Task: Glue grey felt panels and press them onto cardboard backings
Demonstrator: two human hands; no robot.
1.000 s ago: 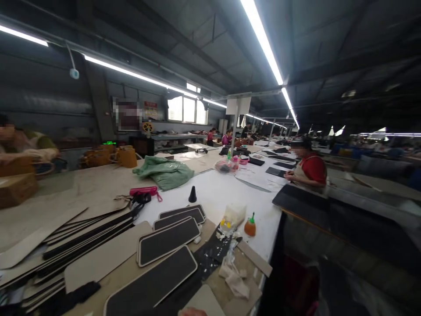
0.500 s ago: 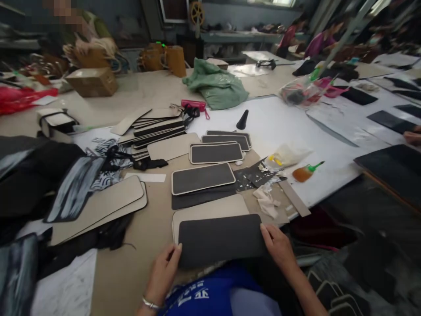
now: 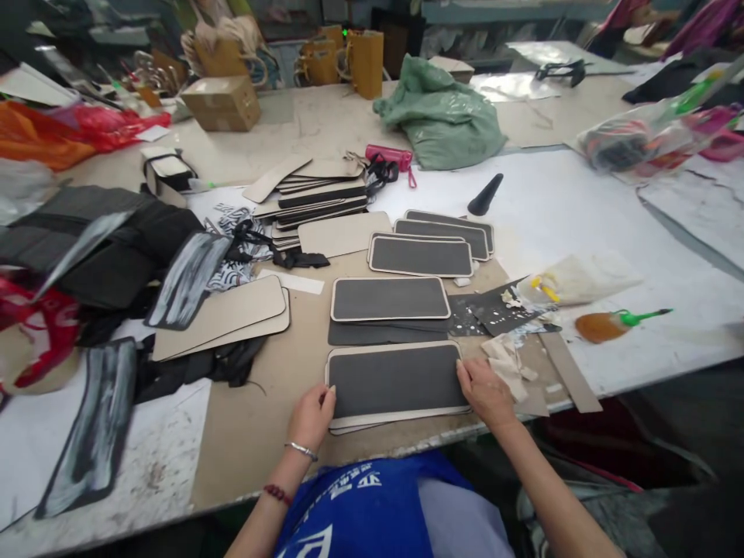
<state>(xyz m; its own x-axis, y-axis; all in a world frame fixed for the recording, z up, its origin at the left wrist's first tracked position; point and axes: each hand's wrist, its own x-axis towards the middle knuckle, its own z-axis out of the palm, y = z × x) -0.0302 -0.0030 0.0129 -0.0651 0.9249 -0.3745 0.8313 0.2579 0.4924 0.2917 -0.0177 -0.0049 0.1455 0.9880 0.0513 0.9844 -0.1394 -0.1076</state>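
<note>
A dark grey rectangular piece (image 3: 398,381) lies on a slightly larger beige board (image 3: 401,418) near the table's front edge, with a beige rim showing around it. My left hand (image 3: 314,415) pinches its left edge between thumb and fingers. At the opposite end, my right hand (image 3: 483,390) has its fingers closed on the right edge. Just beyond is a beige-rimmed grey panel (image 3: 390,298) on top of dark sheets (image 3: 384,333). Farther back, several similar panels (image 3: 419,255) overlap beside a plain beige board (image 3: 344,234).
Stacked boards (image 3: 325,190) stand behind. At the left are beige boards (image 3: 224,314), streaked dark strips (image 3: 90,426) and black fabric (image 3: 98,248). To the right lie an orange bottle (image 3: 597,327), scraps (image 3: 505,364) and a dark cone (image 3: 486,195). A person (image 3: 224,31) is across the table.
Both hands have brought the dark grey piece down and back onto the beige board, lining it up inside the rim. The view has shifted left and tilted down.
</note>
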